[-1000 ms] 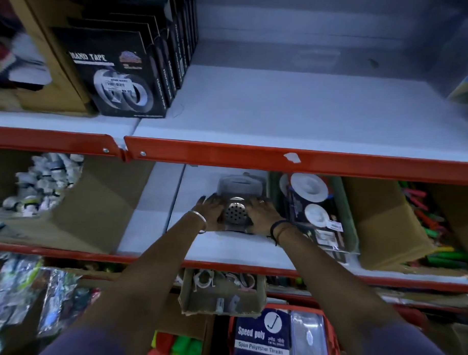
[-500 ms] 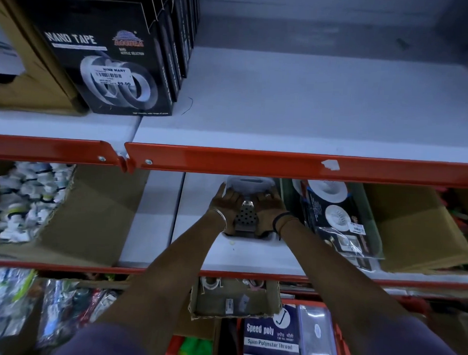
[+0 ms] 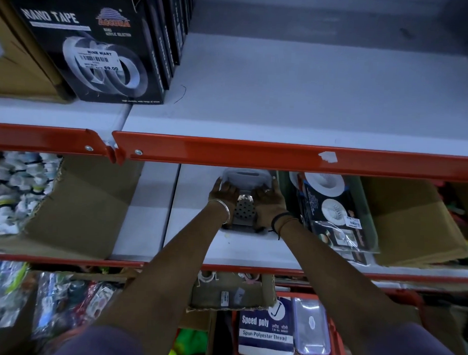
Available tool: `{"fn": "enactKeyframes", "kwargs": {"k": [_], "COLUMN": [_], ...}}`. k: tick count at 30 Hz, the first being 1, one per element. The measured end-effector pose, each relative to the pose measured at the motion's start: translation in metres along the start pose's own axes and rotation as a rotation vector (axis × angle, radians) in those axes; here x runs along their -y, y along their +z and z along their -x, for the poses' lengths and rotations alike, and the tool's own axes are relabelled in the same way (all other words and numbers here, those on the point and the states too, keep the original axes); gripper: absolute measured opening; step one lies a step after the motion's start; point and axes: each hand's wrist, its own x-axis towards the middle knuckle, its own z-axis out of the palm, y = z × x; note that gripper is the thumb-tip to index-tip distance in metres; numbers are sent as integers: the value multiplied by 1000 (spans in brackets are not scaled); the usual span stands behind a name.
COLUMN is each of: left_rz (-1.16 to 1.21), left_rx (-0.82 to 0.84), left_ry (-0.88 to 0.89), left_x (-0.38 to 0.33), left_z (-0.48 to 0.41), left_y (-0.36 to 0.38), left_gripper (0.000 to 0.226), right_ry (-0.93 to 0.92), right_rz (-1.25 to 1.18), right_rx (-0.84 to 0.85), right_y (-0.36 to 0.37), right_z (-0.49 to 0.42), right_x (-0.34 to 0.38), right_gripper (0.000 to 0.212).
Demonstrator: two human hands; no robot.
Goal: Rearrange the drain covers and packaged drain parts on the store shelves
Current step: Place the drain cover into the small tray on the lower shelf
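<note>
A clear blister pack with a perforated metal drain cover (image 3: 244, 209) lies flat on the white middle shelf (image 3: 193, 245). My left hand (image 3: 223, 194) grips its left side and my right hand (image 3: 269, 199) grips its right side, both palms down on the pack. The pack's far end reaches under the orange rail of the shelf above. Just to the right, an open box holds packaged drain parts (image 3: 332, 215) with white round strainers on dark cards.
Black nano tape boxes (image 3: 99, 47) stand at the left of the upper shelf (image 3: 310, 100). A cardboard box of white fittings (image 3: 17, 193) sits at the left of the middle shelf, a brown cardboard box (image 3: 411, 220) at the right. Thread packs (image 3: 266, 327) lie below.
Both hands have pushed the drain cover pack farther back on the middle shelf, and their fingers have moved up to its far corners. The camera has come closer.
</note>
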Motion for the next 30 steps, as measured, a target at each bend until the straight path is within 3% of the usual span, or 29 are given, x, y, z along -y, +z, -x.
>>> {"fn": "enactKeyframes", "kwargs": {"k": [3,5,8,11,13,15,18,21,30], "left_rz": [-23,59,368,657,898,1101,1143,1148,1402], "left_rx": [39,69,52,-161,-346,-385,-104,80,-77], "left_ry": [-37,-22,-76,-219,-227,-167,-21,0,-412], "left_x": [-5,-1,6,-7,-27,-57,-108,-150,-169], "left_z": [1,8,19,29,33,40,50,51,25], "left_y": [-4,-9,-18,-33,-47,-69,-99,-108,-111], "left_gripper": [78,89,105,84,65,48,31,29,31], "right_ry": [9,-11,-8,171,347,524,687,658,667], "right_rz": [45,4,-332,-628,-778,-880,-948,-979,-1397], "right_rx": [1,-23,-242,-526,-608,-582,-307,-44,-118], "right_y": [4,-1,-7,-4,5,17,34,54,63], "right_z": [3,16,47,88,109,125,137,141,108], "right_x": [-1,-3,-18,-44,-69,-97,-132,-149,-154], "right_gripper": [90,95,86,61,50,47,58,65,42]}}
